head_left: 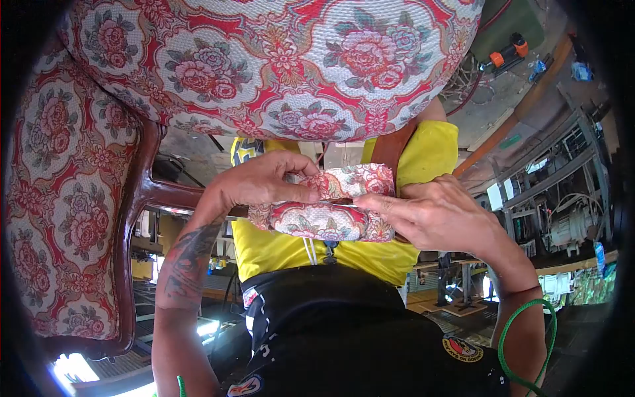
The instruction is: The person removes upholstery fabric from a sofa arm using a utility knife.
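A floral fabric cover [317,221] is wrapped around the chair's armrest in front of my lap, with a dark gap running along its middle. My left hand [268,178] pinches the fabric at the gap's left end, thumb along the edge and fingers curled over the upper flap. From the other side my right hand [440,210] is closed, its index finger and thumb at the right end of the gap. A thin pale sliver shows by that fingertip; its kind cannot be made out.
The chair's floral seat [284,59] bulges close above my hands. Its padded backrest [73,205] in a dark wooden frame [135,205] stands at left. An orange-and-black tool [508,55] lies on the floor at upper right, near a metal rack [555,172].
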`<move>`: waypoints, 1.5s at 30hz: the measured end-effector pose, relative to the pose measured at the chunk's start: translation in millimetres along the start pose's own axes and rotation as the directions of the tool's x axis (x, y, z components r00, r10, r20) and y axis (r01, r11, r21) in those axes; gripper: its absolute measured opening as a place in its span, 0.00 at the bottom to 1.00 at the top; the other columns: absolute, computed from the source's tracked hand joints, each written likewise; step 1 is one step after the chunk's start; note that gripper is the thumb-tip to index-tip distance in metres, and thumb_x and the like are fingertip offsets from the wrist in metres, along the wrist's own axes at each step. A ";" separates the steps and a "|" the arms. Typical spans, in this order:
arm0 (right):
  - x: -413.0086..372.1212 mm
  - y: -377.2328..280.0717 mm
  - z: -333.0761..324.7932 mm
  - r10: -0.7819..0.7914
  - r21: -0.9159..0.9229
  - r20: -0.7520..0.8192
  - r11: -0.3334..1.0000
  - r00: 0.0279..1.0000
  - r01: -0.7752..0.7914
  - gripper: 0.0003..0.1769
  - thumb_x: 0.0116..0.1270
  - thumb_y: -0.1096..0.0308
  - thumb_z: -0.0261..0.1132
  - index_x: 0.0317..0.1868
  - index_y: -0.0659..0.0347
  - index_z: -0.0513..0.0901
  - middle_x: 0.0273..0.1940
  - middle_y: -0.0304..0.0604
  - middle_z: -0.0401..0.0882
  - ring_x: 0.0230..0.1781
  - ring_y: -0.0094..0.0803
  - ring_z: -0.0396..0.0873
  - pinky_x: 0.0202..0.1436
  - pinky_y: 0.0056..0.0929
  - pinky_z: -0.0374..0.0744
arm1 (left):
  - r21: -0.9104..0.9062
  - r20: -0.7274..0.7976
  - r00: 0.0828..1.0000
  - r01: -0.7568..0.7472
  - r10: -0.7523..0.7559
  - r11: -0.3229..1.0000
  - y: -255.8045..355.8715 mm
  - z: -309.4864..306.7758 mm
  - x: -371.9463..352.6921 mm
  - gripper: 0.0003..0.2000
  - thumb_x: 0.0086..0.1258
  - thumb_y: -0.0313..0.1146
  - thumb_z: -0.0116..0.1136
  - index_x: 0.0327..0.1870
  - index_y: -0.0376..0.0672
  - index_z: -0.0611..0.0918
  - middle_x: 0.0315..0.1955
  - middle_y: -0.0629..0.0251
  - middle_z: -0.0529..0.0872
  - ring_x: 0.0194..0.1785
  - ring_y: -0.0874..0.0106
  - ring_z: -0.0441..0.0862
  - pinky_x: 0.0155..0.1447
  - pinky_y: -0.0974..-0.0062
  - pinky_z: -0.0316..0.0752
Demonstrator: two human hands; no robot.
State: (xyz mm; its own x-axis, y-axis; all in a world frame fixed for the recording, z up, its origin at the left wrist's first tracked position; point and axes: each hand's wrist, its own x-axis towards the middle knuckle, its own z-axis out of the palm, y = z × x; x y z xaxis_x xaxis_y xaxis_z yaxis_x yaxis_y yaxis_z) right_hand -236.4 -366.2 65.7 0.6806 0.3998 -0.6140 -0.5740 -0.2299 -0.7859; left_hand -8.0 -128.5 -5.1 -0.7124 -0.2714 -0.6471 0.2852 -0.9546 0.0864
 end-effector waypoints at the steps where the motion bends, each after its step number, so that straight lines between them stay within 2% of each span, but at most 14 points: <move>1: 1.4 -0.9 -3.0 -0.011 -0.010 0.001 1.000 1.000 0.011 0.28 0.76 0.62 0.65 0.76 0.38 0.81 0.22 0.45 0.82 0.21 0.47 0.84 0.26 0.49 0.79 | -0.004 0.003 1.000 -0.003 0.003 1.000 -1.8 -1.1 0.5 0.17 0.78 0.41 0.73 0.56 0.36 0.88 0.43 0.72 0.90 0.48 0.82 0.81 0.54 0.77 0.76; 3: 5.4 -2.2 -9.0 -0.017 -0.021 0.008 1.000 1.000 0.018 0.28 0.76 0.63 0.66 0.76 0.38 0.81 0.22 0.43 0.82 0.20 0.46 0.83 0.26 0.48 0.79 | -0.081 -0.004 0.999 0.040 -0.040 0.996 -5.3 -2.3 1.6 0.17 0.77 0.40 0.74 0.56 0.36 0.88 0.43 0.71 0.90 0.48 0.82 0.81 0.55 0.76 0.76; 5: 9.0 -2.4 -14.6 -0.014 0.148 -0.130 0.988 0.991 0.033 0.30 0.74 0.65 0.67 0.76 0.38 0.81 0.21 0.42 0.81 0.20 0.43 0.83 0.25 0.44 0.78 | -0.087 0.000 1.000 0.027 -0.027 0.996 -1.3 -3.2 0.6 0.17 0.77 0.40 0.74 0.56 0.36 0.88 0.43 0.71 0.90 0.47 0.82 0.81 0.55 0.76 0.77; 10: 17.7 -4.7 -26.8 -0.046 0.094 -0.147 0.994 0.988 0.060 0.31 0.73 0.68 0.67 0.76 0.38 0.81 0.20 0.41 0.80 0.19 0.42 0.82 0.24 0.42 0.78 | -0.041 0.027 0.998 -0.061 0.062 0.997 -9.2 -5.4 5.6 0.15 0.78 0.37 0.73 0.55 0.35 0.89 0.43 0.71 0.91 0.46 0.82 0.82 0.53 0.76 0.78; 12: 22.1 -8.9 -24.4 -0.053 0.091 -0.170 0.993 0.984 0.070 0.31 0.74 0.68 0.67 0.77 0.37 0.81 0.20 0.42 0.80 0.19 0.42 0.82 0.23 0.43 0.78 | -0.170 0.036 0.999 -0.027 0.033 0.985 -6.9 -6.7 4.2 0.14 0.79 0.36 0.72 0.54 0.34 0.89 0.44 0.71 0.92 0.47 0.82 0.83 0.53 0.77 0.79; 14: 24.8 -14.9 -23.9 0.000 0.114 -0.023 0.993 1.000 0.002 0.31 0.75 0.65 0.66 0.76 0.35 0.80 0.21 0.44 0.81 0.19 0.44 0.83 0.23 0.45 0.79 | -0.163 0.036 0.999 -0.030 0.036 0.986 -14.1 -8.4 5.7 0.13 0.79 0.35 0.71 0.54 0.34 0.88 0.44 0.71 0.92 0.47 0.82 0.84 0.54 0.77 0.79; 18: 26.9 -9.1 -1.2 -0.018 0.074 -0.017 0.997 1.000 0.019 0.30 0.75 0.63 0.66 0.76 0.34 0.80 0.22 0.45 0.81 0.19 0.46 0.83 0.24 0.47 0.81 | -0.190 0.009 0.998 -0.061 0.064 0.980 -16.0 -4.0 6.5 0.12 0.81 0.33 0.69 0.55 0.33 0.88 0.44 0.70 0.92 0.48 0.83 0.84 0.54 0.77 0.80; 26: 25.7 -7.1 6.9 0.028 0.131 -0.192 0.991 0.981 -0.003 0.27 0.73 0.63 0.68 0.72 0.36 0.84 0.22 0.46 0.82 0.20 0.48 0.84 0.25 0.48 0.81 | -0.209 0.017 0.998 -0.060 0.065 0.976 -10.4 -4.7 6.8 0.12 0.80 0.31 0.70 0.56 0.34 0.87 0.47 0.69 0.91 0.50 0.82 0.84 0.57 0.78 0.79; 27: 25.4 -7.6 4.6 0.030 0.130 -0.191 0.991 0.981 -0.005 0.27 0.73 0.63 0.68 0.72 0.36 0.84 0.22 0.46 0.82 0.20 0.48 0.84 0.25 0.48 0.81 | -0.228 0.025 0.998 -0.056 0.064 0.972 -8.5 -4.9 7.5 0.12 0.80 0.31 0.70 0.56 0.34 0.87 0.47 0.69 0.91 0.50 0.82 0.84 0.57 0.78 0.79; 29: 23.9 -10.1 -2.7 0.025 0.144 -0.153 0.990 0.988 -0.003 0.30 0.73 0.68 0.70 0.75 0.40 0.82 0.34 0.44 0.89 0.26 0.45 0.87 0.29 0.42 0.83 | -0.147 0.050 0.996 -0.066 0.074 0.987 -6.8 -5.4 11.1 0.12 0.80 0.32 0.70 0.56 0.34 0.87 0.47 0.69 0.91 0.50 0.82 0.84 0.57 0.78 0.79; 31: 22.4 -10.7 -6.5 0.038 0.136 -0.086 0.990 0.996 -0.026 0.30 0.73 0.68 0.70 0.75 0.40 0.82 0.33 0.43 0.88 0.25 0.44 0.86 0.28 0.42 0.83 | -0.065 0.073 0.994 -0.078 0.083 0.995 -7.9 -6.4 14.5 0.12 0.81 0.33 0.69 0.55 0.34 0.88 0.46 0.69 0.91 0.50 0.82 0.83 0.57 0.78 0.78; 35: 25.5 -14.3 -9.7 0.040 0.086 0.033 0.995 0.999 -0.043 0.31 0.73 0.68 0.71 0.75 0.39 0.82 0.27 0.41 0.85 0.24 0.44 0.85 0.27 0.42 0.82 | -0.162 0.072 0.995 -0.060 0.073 0.985 -10.6 -6.7 14.7 0.12 0.82 0.34 0.69 0.55 0.35 0.88 0.45 0.70 0.92 0.48 0.83 0.84 0.55 0.78 0.79; 43: 31.0 -11.6 11.1 -0.020 0.081 -0.033 0.996 0.999 0.023 0.30 0.72 0.67 0.71 0.74 0.39 0.83 0.24 0.41 0.83 0.23 0.43 0.85 0.26 0.45 0.80 | -0.215 0.046 0.993 -0.096 0.108 0.972 -16.5 -4.4 13.8 0.11 0.81 0.34 0.69 0.55 0.36 0.89 0.45 0.71 0.91 0.48 0.83 0.84 0.55 0.78 0.80; 45: 31.3 -10.4 11.1 -0.026 0.092 -0.040 0.995 0.999 0.029 0.30 0.72 0.67 0.71 0.74 0.39 0.83 0.25 0.41 0.84 0.22 0.43 0.84 0.26 0.45 0.80 | -0.208 0.044 0.992 -0.108 0.119 0.972 -18.2 -4.9 14.4 0.12 0.82 0.33 0.68 0.56 0.34 0.88 0.46 0.68 0.93 0.50 0.81 0.86 0.56 0.78 0.81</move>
State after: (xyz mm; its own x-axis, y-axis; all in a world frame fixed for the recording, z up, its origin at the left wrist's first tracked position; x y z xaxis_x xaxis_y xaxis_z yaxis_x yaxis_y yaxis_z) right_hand -214.2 -341.4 55.5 0.7127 0.3697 -0.5961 -0.5933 -0.1355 -0.7935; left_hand -20.4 -114.4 -19.7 -0.7012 -0.3885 -0.5979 0.4872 -0.8733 -0.0039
